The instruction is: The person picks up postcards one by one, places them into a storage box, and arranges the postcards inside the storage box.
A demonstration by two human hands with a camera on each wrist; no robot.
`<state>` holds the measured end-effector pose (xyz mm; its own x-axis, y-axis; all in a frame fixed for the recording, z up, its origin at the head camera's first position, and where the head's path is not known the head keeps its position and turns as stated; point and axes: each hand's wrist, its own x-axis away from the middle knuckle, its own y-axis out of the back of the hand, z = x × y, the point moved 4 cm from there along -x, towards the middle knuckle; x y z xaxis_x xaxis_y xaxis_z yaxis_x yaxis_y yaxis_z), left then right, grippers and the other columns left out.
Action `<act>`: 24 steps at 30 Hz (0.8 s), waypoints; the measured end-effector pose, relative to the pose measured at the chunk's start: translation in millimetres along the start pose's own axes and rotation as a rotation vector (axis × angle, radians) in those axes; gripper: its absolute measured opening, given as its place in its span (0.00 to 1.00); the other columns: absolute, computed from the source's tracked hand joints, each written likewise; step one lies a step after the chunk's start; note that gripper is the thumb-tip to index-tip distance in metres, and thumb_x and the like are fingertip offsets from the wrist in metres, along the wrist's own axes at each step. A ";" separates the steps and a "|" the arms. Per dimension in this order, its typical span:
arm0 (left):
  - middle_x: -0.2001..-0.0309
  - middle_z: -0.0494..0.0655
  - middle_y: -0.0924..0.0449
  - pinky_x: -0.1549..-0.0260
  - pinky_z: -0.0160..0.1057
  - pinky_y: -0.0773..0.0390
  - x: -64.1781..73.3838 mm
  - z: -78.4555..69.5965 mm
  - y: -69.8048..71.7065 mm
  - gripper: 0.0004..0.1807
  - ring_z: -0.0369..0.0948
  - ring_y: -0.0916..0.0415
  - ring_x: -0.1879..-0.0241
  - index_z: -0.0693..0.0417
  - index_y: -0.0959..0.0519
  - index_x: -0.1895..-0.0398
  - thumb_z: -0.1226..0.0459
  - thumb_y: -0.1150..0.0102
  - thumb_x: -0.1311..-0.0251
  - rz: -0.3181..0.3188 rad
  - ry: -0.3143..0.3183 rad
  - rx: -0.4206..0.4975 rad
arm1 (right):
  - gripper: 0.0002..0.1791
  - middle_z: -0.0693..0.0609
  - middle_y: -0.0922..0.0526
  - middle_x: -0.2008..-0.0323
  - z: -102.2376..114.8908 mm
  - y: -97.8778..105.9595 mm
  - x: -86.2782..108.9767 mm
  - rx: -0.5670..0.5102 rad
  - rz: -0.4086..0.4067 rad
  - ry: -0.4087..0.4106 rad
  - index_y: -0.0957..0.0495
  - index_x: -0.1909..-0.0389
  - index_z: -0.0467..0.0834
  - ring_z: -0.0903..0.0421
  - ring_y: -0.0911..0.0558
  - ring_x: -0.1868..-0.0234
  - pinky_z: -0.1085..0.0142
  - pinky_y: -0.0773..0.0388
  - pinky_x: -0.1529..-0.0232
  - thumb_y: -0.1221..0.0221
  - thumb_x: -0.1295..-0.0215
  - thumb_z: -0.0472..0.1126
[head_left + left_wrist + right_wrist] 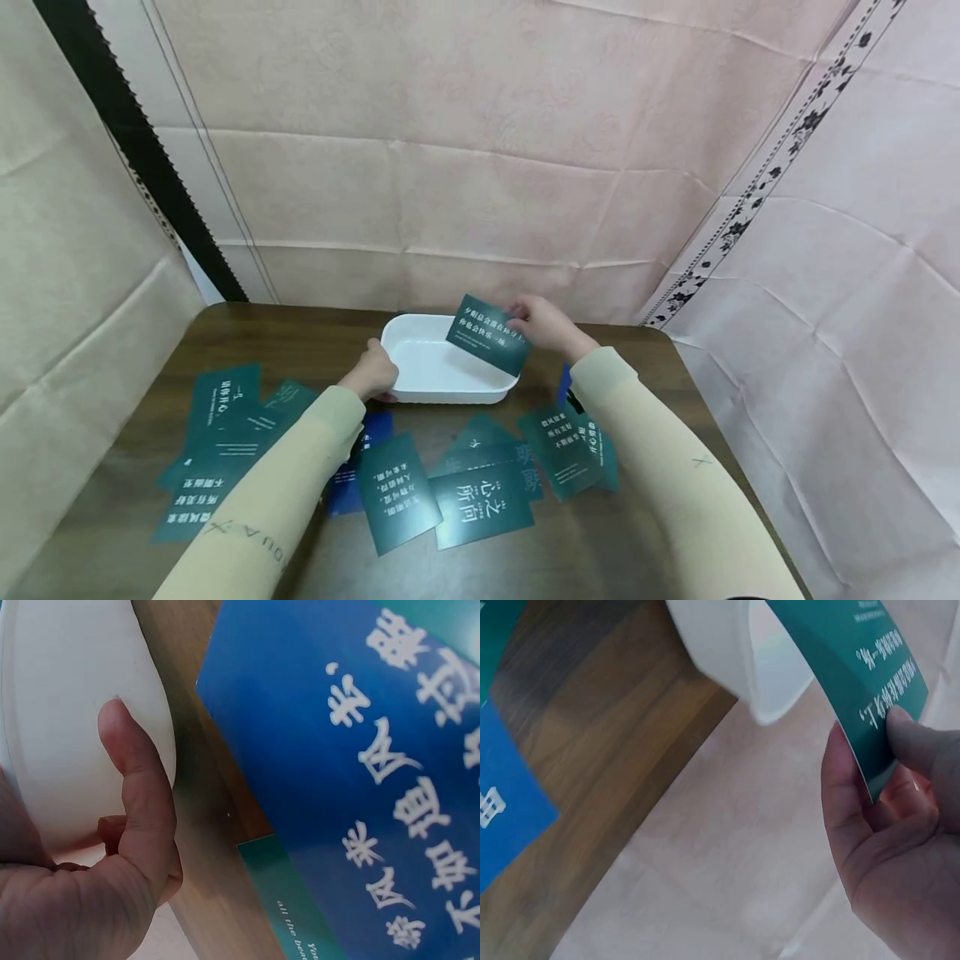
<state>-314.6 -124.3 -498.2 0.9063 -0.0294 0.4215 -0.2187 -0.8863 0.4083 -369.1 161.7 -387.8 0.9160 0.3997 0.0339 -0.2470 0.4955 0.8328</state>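
A white plastic tray (420, 367) with rounded corners stands at the far edge of the table. My left hand (372, 372) grips its left end; in the left wrist view the thumb (139, 772) lies along the tray's outer wall. My right hand (543, 323) pinches a green printed card (489, 333) by its right end, between thumb and fingers. Tilted, the card hangs over the tray's right part and hides some of it. White characters show on the card's face in the right wrist view.
Several green cards (397, 492) lie in front of the tray, with a blue card (347, 487) partly under the left forearm. More green cards (217, 450) overlap at the left. Another green card (561, 450) lies near the right forearm. Pale cloth (465, 200) hangs behind the wooden table.
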 end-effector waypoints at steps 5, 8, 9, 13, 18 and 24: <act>0.45 0.70 0.43 0.71 0.46 0.16 -1.1 0.1 -1.6 0.43 0.53 0.21 0.69 0.61 0.76 0.28 0.75 0.59 0.35 0.003 0.023 0.008 | 0.14 0.50 0.21 0.54 13.8 -21.0 -12.9 0.073 0.080 0.040 0.23 0.47 0.44 0.54 0.22 0.54 0.59 0.21 0.51 0.41 0.32 0.39; 0.44 0.70 0.44 0.71 0.46 0.16 -4.0 -0.9 -1.9 0.44 0.53 0.22 0.69 0.61 0.77 0.28 0.74 0.59 0.35 -0.005 0.032 -0.002 | 0.12 0.52 0.21 0.55 17.9 -32.3 -20.1 0.127 0.111 0.037 0.23 0.49 0.47 0.55 0.22 0.56 0.61 0.21 0.54 0.41 0.32 0.38; 0.44 0.70 0.44 0.71 0.46 0.16 -4.9 -1.2 -1.8 0.44 0.53 0.22 0.69 0.60 0.77 0.28 0.74 0.59 0.35 -0.006 0.035 -0.005 | 0.12 0.52 0.21 0.55 18.7 -36.2 -22.2 0.150 0.123 0.038 0.23 0.50 0.47 0.55 0.23 0.56 0.61 0.21 0.55 0.41 0.33 0.38; 0.44 0.70 0.44 0.72 0.46 0.16 -6.6 -1.0 -2.9 0.45 0.54 0.22 0.67 0.60 0.77 0.28 0.75 0.58 0.36 -0.013 0.026 0.001 | 0.11 0.51 0.22 0.53 16.6 -52.9 -26.8 0.246 0.168 0.015 0.22 0.51 0.49 0.54 0.24 0.57 0.62 0.21 0.54 0.40 0.33 0.38; 0.45 0.68 0.43 0.72 0.46 0.16 -4.3 0.0 -3.7 0.46 0.55 0.22 0.63 0.59 0.74 0.27 0.74 0.53 0.37 -0.028 0.035 0.015 | 0.12 0.52 0.22 0.52 8.3 -70.4 -28.8 0.297 0.194 -0.044 0.22 0.50 0.50 0.53 0.25 0.57 0.59 0.22 0.51 0.39 0.34 0.40; 0.45 0.66 0.44 0.73 0.45 0.16 -2.8 1.5 -2.2 0.45 0.54 0.22 0.65 0.58 0.71 0.27 0.73 0.51 0.36 -0.056 0.063 0.007 | 0.12 0.55 0.22 0.58 2.6 -85.2 -33.9 0.294 0.182 -0.052 0.23 0.53 0.50 0.54 0.25 0.58 0.58 0.23 0.50 0.36 0.37 0.45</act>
<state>-316.1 -123.0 -501.5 0.8925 0.0487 0.4484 -0.1659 -0.8890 0.4268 -378.3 103.9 -458.4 0.8821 0.4173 0.2187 -0.3135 0.1735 0.9336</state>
